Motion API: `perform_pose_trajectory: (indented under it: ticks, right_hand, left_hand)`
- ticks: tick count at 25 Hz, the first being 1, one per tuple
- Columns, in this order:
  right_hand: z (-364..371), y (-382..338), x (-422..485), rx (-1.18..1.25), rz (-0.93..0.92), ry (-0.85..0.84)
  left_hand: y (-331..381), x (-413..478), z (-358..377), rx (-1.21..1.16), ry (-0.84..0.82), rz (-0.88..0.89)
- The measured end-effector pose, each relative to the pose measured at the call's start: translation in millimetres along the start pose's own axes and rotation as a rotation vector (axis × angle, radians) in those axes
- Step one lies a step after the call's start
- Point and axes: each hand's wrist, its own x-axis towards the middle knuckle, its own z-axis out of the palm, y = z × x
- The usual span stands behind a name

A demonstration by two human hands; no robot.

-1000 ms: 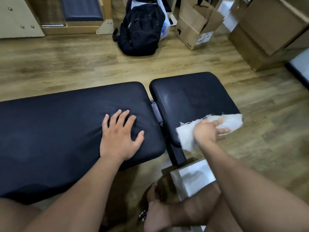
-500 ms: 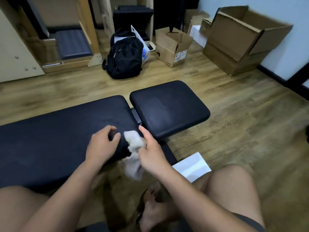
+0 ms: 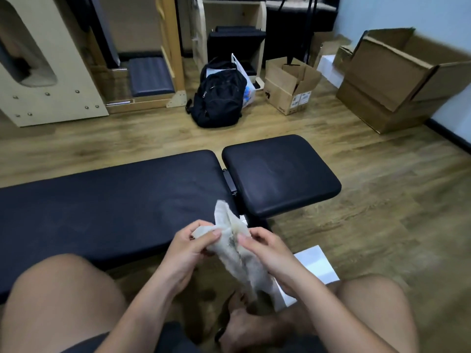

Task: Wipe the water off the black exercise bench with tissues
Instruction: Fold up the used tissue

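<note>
The tissue wad (image 3: 235, 247) is up off the bench, held in front of me between both hands, its lower end hanging down toward the floor. It looks damp and carries grey smudges, so I judge it has already taken up water. My left hand (image 3: 190, 247) pinches its upper left part between thumb and fingers; my right hand (image 3: 265, 247) pinches the right edge the same way, as if I am unfolding or turning it to find a cleaner face.

The black exercise bench (image 3: 122, 200) lies flat across the view just beyond my hands, the long pad to the left and the short seat pad (image 3: 277, 174) to the right. I see no standing drops on either; a faint dull patch on the seat pad could be a wipe streak or leftover film, I cannot tell which. My read: most wiping is done, perhaps one check pass left.

A white tissue box (image 3: 314, 266) sits on the wooden floor (image 3: 382, 225) just beside my right wrist. Well apart, a black backpack (image 3: 219, 98) and cardboard boxes (image 3: 392, 80) stand near the wall.
</note>
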Motion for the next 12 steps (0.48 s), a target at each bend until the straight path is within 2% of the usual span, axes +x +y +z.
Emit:
perform_pose_trajectory:
  ticks: [3,6,7,9,11,12]
  right_hand:
    - [1.8,7.8,9.9,-0.412,-0.05,0.021]
    - [9.4,15.2,22.3,-0.499,-0.074,-0.006]
    - [12.7,15.6,24.5,-0.432,-0.064,-0.012]
    - [22.6,14.7,29.1,-0.096,0.013,-0.031]
    - [27.8,7.0,30.3,0.37,0.119,-0.17]
    - [29.1,-0.6,28.1,0.516,0.144,-0.229]
  left_hand:
    - [1.8,1.0,-4.2,0.034,-0.008,0.078]
    - [11.1,-2.9,-8.2,0.025,0.077,0.152]
    - [11.4,-3.5,-10.9,0.013,0.094,0.163]
    - [11.2,-4.9,-19.9,-0.048,0.135,0.129]
    - [8.4,-0.3,-28.1,-0.064,0.107,-0.012]
    - [4.4,2.6,-30.2,-0.026,0.064,-0.105]
